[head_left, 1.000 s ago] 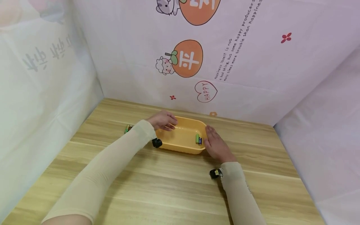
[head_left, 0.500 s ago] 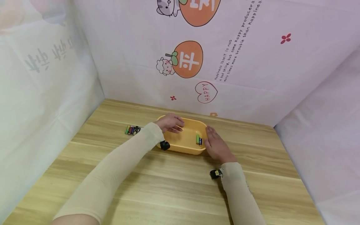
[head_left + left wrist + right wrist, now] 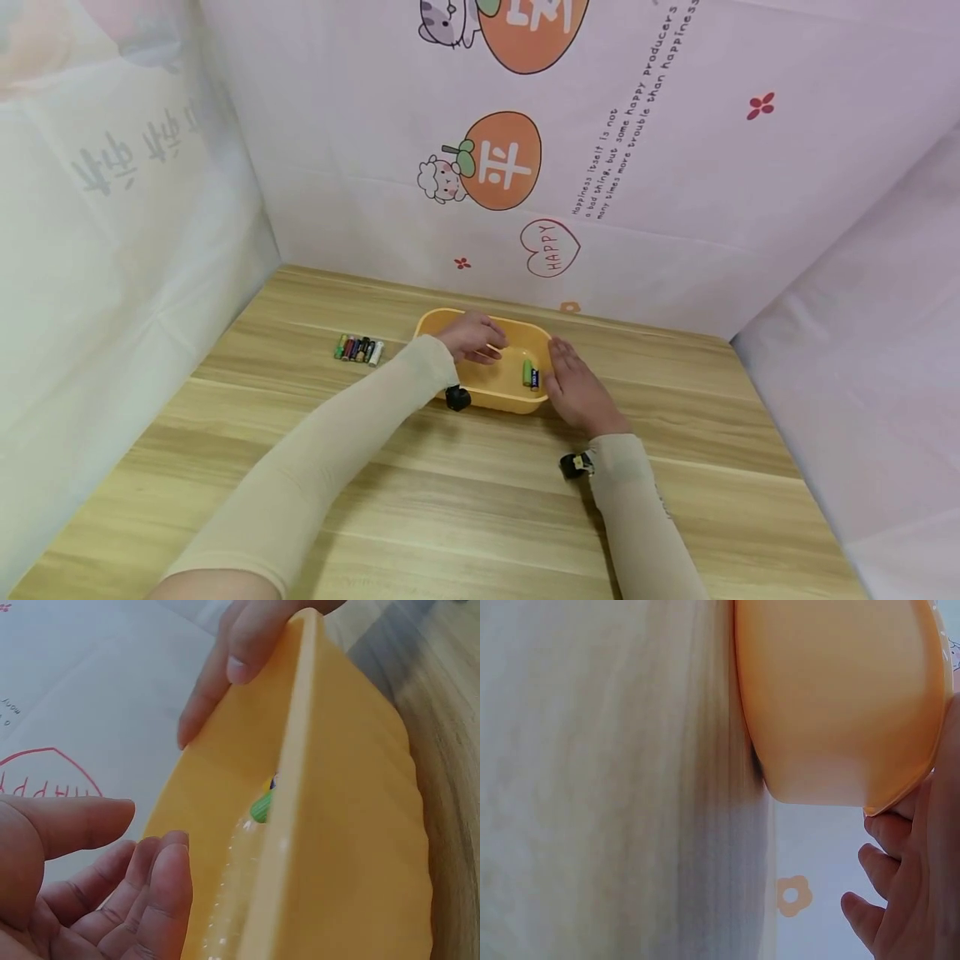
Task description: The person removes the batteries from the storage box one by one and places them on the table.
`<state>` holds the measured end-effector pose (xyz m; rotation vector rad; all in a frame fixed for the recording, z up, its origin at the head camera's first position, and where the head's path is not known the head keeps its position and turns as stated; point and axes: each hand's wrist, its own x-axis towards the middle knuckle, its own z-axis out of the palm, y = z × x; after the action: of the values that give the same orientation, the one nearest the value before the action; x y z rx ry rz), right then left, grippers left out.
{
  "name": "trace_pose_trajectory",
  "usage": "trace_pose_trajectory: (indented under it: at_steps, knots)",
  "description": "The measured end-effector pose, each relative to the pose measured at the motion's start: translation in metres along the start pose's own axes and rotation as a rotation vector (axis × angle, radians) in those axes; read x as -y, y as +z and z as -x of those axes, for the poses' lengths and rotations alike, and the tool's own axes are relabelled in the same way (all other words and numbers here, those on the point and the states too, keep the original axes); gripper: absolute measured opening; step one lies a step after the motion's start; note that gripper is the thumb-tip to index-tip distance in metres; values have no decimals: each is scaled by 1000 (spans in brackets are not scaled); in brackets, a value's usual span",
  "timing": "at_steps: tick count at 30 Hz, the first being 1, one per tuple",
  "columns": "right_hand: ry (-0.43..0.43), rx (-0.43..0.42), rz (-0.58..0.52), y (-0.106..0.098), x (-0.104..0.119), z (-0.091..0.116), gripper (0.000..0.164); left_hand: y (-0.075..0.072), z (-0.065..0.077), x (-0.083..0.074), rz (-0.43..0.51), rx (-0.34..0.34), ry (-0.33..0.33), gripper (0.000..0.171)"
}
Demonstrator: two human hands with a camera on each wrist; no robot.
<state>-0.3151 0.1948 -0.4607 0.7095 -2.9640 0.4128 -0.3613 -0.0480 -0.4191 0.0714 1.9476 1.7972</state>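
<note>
A yellow plastic tray (image 3: 504, 402) lies on the table, with a green battery (image 3: 527, 372) and a dark blue battery (image 3: 535, 381) side by side near its right end. My left hand (image 3: 472, 336) hovers over the tray, palm facing right. In the left wrist view, its thumb stands apart from the loosely bent fingers (image 3: 169, 889), with nothing between them. My right hand (image 3: 581, 387) holds the tray's right end, its thumb over the rim and its fingers along the outside. The two batteries are mostly hidden behind the tray wall in the left wrist view.
Several batteries (image 3: 360, 350) in mixed colours lie in a row on the wooden table (image 3: 420, 508), left of the tray. A printed white cloth (image 3: 660, 250) rises behind the table, and more cloth hangs on both sides.
My left hand has moved right, from the tray's left end towards its middle, uncovering the row of batteries on the table. The right hand and the tray have stayed in place.
</note>
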Motion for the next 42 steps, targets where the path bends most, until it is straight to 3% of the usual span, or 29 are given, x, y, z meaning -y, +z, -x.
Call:
trace_pose_trajectory:
  at_steps: [14,22,29,38,42]
  knots:
    - [-1,3,10,2,0,-1,58,27,-18,15,-5,-99,-18,13]
    - [-7,-5,12,1,1,-1,58,42,-25,15,-88,-121,4,8]
    - [-12,-8,11,1,-1,-1,59,50,-46,23,-200,-161,-33,6]
    - [-2,1,6,4,-1,-1,58,59,-52,25,-310,-212,-70,11]
    - [-5,2,5,4,0,-3,58,60,-55,24,-305,-229,-108,9]
